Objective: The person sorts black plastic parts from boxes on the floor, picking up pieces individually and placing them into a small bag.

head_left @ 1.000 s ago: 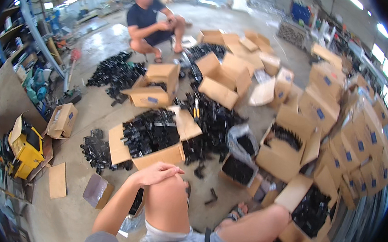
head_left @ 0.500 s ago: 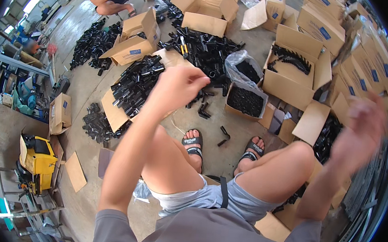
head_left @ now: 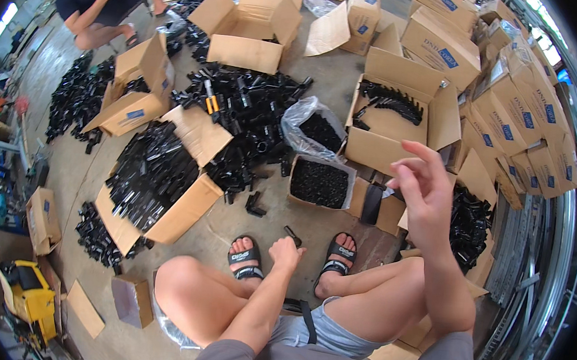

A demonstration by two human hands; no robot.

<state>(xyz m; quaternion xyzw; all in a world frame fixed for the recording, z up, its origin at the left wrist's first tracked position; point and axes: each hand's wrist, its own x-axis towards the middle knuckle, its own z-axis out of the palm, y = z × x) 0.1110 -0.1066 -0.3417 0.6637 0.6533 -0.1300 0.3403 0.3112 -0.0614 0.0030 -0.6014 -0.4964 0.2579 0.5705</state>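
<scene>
My left hand [head_left: 287, 254] is closed, low between my knees and beside a black angled fitting [head_left: 292, 235]. Its upper end shows just past my knuckles; whether my fingers grip it is hidden. Raised at the right, my right hand [head_left: 427, 199] has its fingers bent and apart, with nothing visible in them. Behind that hand are an open carton with a row of black parts [head_left: 394, 107] and a box heaped with black parts [head_left: 470, 227]. A small carton full of little black pieces [head_left: 320, 184] stands ahead of my feet.
A large pile of black tubular fittings [head_left: 249, 115] covers the floor ahead, with yellow-handled tools [head_left: 211, 98] on it. To the left lies an opened carton with black parts [head_left: 148, 174]. Stacked cartons [head_left: 513, 117] line the right. Another person [head_left: 101, 6] sits at the far left.
My left hand has dropped from chest height to near the floor. My right hand has moved inward to the left. The view has shifted, so the boxes appear further left.
</scene>
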